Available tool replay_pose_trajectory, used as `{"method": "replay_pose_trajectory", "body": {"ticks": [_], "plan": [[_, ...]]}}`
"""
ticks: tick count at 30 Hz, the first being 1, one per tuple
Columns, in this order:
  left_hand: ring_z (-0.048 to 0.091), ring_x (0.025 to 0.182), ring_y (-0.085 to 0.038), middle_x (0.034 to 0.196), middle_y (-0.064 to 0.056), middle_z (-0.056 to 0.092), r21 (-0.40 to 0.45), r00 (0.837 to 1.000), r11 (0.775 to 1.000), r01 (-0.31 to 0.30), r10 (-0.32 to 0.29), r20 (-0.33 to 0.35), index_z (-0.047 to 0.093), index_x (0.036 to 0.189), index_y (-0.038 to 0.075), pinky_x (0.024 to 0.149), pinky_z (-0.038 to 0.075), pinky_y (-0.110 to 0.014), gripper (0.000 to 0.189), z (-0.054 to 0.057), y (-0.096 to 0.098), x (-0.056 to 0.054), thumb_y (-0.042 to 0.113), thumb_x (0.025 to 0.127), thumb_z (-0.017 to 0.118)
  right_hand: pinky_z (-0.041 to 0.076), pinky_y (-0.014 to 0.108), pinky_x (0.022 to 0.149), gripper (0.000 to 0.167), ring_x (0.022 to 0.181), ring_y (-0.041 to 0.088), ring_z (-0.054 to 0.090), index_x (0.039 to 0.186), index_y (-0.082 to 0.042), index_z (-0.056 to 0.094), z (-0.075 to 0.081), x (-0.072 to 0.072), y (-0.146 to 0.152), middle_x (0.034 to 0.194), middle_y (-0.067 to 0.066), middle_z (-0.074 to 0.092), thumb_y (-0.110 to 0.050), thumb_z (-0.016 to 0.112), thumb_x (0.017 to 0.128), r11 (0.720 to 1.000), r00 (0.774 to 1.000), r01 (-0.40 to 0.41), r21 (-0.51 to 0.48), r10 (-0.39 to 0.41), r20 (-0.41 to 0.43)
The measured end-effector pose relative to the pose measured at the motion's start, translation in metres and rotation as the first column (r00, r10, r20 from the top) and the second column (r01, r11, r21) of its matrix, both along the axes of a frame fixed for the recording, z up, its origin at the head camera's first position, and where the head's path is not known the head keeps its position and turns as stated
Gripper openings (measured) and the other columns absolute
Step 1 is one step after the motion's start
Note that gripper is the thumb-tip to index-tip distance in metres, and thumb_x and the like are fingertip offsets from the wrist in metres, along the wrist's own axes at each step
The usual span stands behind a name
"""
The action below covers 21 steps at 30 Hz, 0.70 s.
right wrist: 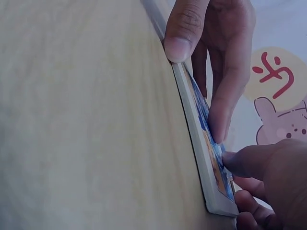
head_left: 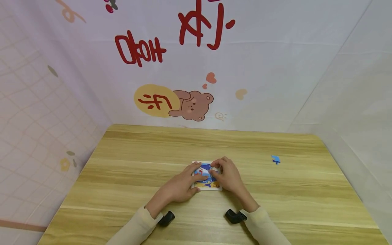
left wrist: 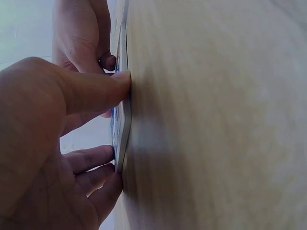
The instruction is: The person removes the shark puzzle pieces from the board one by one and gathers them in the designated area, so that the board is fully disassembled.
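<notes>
A small square jigsaw puzzle [head_left: 198, 185] with a white border and a blue sea picture lies flat on the table between the hands. My left hand [head_left: 183, 183] holds its left side, thumb at the near edge and fingertips along the far left edge. The left index finger stretches across a pale blue puzzle piece [head_left: 209, 178] on the picture. With curled fingers, my right hand [head_left: 229, 174] pinches at that piece's upper right. In the right wrist view, the right thumb [right wrist: 235, 163] presses at the picture's surface while other fingers bend by the board's edge [right wrist: 211, 203].
A loose blue puzzle piece [head_left: 276, 159] lies on the wooden table [head_left: 294, 197] to the right. Behind the table hangs a white printed cloth [head_left: 263, 78] with a bear and red characters. Black cameras [head_left: 235, 216] sit at both wrists.
</notes>
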State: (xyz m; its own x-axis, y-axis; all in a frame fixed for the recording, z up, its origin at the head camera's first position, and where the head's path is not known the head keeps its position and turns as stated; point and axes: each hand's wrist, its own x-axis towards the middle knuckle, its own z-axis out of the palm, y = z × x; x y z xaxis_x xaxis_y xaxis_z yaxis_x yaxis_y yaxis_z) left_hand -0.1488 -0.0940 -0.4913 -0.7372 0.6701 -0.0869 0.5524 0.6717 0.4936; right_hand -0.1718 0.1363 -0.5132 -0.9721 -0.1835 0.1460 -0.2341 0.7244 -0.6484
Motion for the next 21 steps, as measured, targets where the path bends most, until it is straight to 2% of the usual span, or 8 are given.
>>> {"method": "replay_pose_trajectory", "body": {"ticks": [6, 10, 13, 17, 21], "plan": [[0.020, 0.159, -0.035, 0.171, -0.013, 0.021, 0.006, 1.000, 1.000, -0.001, 0.001, -0.004, 0.056, 0.149, 0.027, 0.117, 0.044, -0.051, 0.047, -0.0020, 0.0000, -0.0001, 0.031, 0.103, 0.063, 0.038, 0.029, 0.074, 0.013, 0.080, 0.015, 0.048, 0.097, -0.015, 0.075, -0.0006, 0.0006, -0.0018, 0.089, -0.001, 0.063, -0.022, 0.082, 0.088, 0.999, 0.999, 0.032, -0.014, -0.032, -0.005], [0.023, 0.158, -0.037, 0.170, -0.013, 0.021, 0.021, 1.000, 1.000, -0.012, 0.011, 0.003, 0.057, 0.148, 0.027, 0.114, 0.046, -0.051, 0.047, -0.0014, 0.0001, 0.0001, 0.031, 0.102, 0.065, 0.038, 0.030, 0.075, 0.011, 0.077, 0.015, 0.048, 0.092, -0.016, 0.073, 0.0001, 0.0004, -0.0029, 0.081, -0.001, 0.062, -0.020, 0.082, 0.088, 0.997, 0.998, 0.053, -0.063, -0.052, 0.018], [0.024, 0.157, -0.038, 0.170, -0.014, 0.022, 0.031, 1.000, 0.999, -0.015, 0.015, 0.007, 0.058, 0.147, 0.027, 0.114, 0.046, -0.052, 0.047, -0.0002, 0.0001, 0.0005, 0.030, 0.101, 0.066, 0.042, 0.027, 0.073, 0.011, 0.074, 0.012, 0.052, 0.090, -0.017, 0.071, 0.0006, 0.0003, -0.0031, 0.078, -0.003, 0.063, -0.018, 0.083, 0.088, 0.993, 0.998, 0.057, -0.102, -0.054, 0.036], [0.023, 0.158, -0.038, 0.170, -0.013, 0.022, 0.036, 1.000, 0.999, -0.014, 0.014, 0.007, 0.058, 0.148, 0.026, 0.114, 0.046, -0.052, 0.047, 0.0013, -0.0001, 0.0010, 0.029, 0.101, 0.066, 0.048, 0.021, 0.068, 0.012, 0.072, 0.008, 0.058, 0.095, -0.016, 0.073, 0.0008, -0.0004, -0.0023, 0.080, -0.004, 0.069, -0.013, 0.082, 0.088, 0.988, 0.999, 0.026, -0.151, -0.021, 0.037], [0.022, 0.158, -0.036, 0.170, -0.012, 0.022, 0.037, 1.000, 0.999, -0.015, 0.015, 0.010, 0.057, 0.148, 0.026, 0.114, 0.046, -0.052, 0.047, 0.0011, -0.0004, 0.0012, 0.029, 0.101, 0.066, 0.048, 0.020, 0.063, 0.011, 0.069, 0.009, 0.057, 0.099, -0.015, 0.076, 0.0008, -0.0009, -0.0001, 0.080, -0.004, 0.069, -0.010, 0.080, 0.089, 0.986, 0.999, -0.034, -0.165, 0.037, 0.014]]}}
